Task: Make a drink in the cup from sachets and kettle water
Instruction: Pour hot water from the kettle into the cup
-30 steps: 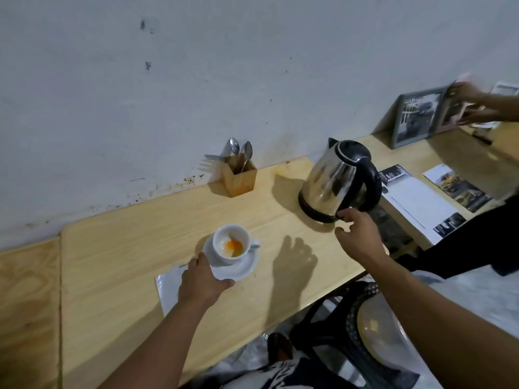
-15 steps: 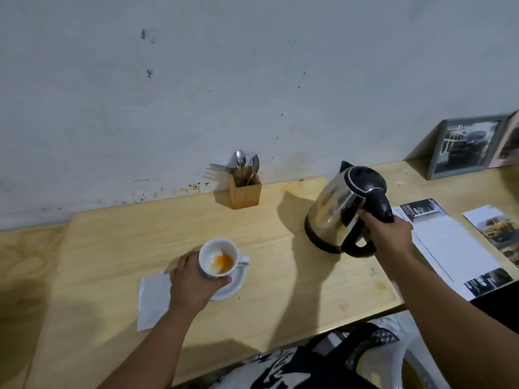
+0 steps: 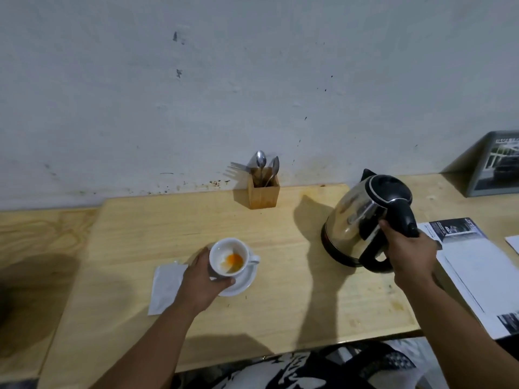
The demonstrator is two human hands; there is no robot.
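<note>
A white cup [image 3: 223, 254] with orange and white powder at its bottom sits on a white saucer [image 3: 243, 282] on the wooden counter. My left hand [image 3: 202, 279] wraps around the cup's left side and the saucer's near edge. To the right stands a steel kettle [image 3: 356, 220] with a black lid and handle, tilted slightly to the left. My right hand [image 3: 407, 255] is closed around the kettle's black handle. A white sachet or napkin [image 3: 165, 287] lies flat just left of the saucer, partly under my left hand.
A wooden holder [image 3: 263, 192] with spoons and a fork stands against the wall behind the cup. Printed leaflets [image 3: 474, 265] lie right of the kettle, and a framed picture [image 3: 497, 164] leans on the wall at far right. The counter's front edge [image 3: 252, 363] runs near my body.
My right hand reached the kettle and closed on its handle; the kettle now tilts. My left hand slid from the saucer's edge up around the cup. The other person's hand at far right left the view.
</note>
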